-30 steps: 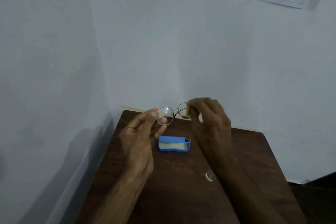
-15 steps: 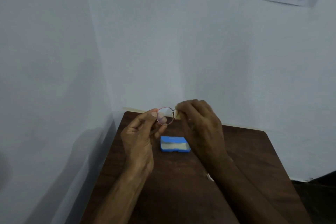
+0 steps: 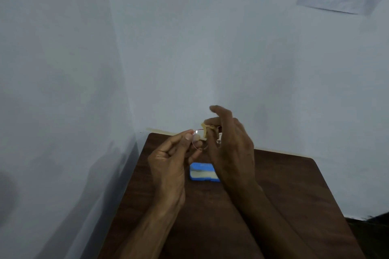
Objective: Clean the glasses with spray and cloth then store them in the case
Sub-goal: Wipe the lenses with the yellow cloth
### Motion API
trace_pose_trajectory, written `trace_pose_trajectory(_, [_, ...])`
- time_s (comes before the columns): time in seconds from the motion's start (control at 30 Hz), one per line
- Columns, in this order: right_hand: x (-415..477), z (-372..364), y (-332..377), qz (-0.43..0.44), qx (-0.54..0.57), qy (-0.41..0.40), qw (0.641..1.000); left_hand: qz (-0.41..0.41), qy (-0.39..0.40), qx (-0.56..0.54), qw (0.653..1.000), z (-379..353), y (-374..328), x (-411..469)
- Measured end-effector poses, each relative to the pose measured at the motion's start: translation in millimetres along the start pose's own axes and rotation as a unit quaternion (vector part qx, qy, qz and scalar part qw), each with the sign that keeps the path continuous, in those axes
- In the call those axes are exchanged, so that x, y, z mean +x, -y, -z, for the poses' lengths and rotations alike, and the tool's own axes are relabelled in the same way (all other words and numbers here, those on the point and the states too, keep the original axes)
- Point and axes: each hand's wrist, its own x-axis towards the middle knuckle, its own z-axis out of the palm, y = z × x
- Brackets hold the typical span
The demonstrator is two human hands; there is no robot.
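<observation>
**Yellow cloth (image 3: 207,130) on one lens, blue case (image 3: 202,171) just under the hands**

We hold the glasses (image 3: 199,142) in the air above the far part of the brown wooden table (image 3: 284,185). The left hand (image 3: 168,164) pinches the outer rim of one lens between thumb and fingertips. The right hand (image 3: 231,149) pinches the cloth around the other lens and hides it, while its index finger stands up free. We judge that the wiping is in progress and the storing is not yet begun.

For the coming move one relation matters. The case lies on the table directly below the glasses and a little toward us, between the two wrists. Its long axis runs left to right, the same way as the frame in our hands, so the glasses could probably go down without a turn. The right hand is nearer and covers the right end of the case. A pale inside shows, so the case seems open. We cannot find the spray in this view.
</observation>
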Motion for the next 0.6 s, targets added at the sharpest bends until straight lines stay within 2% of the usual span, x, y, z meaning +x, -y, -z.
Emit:
trace_pose_trajectory(0.13, [-28.0,-7.2,9.0,0.041,0.033,0.065,0.996,0.006,-0.022,0.002,1.000,1.1,4.7,2.0])
trace_pose_trajectory(0.3, [-7.0,-0.8,-7.7,-0.019,0.007,0.015,1.000,0.024,-0.010,-0.025,0.999,-1.8,4.5,1.4])
trace_pose_trajectory(0.4, [-14.2,-4.8,3.7,0.019,0.033,0.058,0.998,0.017,-0.009,-0.015,1.000,-1.4,5.9,3.2])
trace_pose_trajectory(0.47, [-23.4,-3.0,4.3,0.033,0.009,0.073,0.997,0.019,-0.012,-0.016,1.000,-0.6,7.0,4.1])
trace_pose_trajectory(0.6, [-3.9,0.4,-8.2,-0.010,-0.027,0.015,0.999,0.029,0.004,-0.026,0.999,2.0,8.9,1.4])
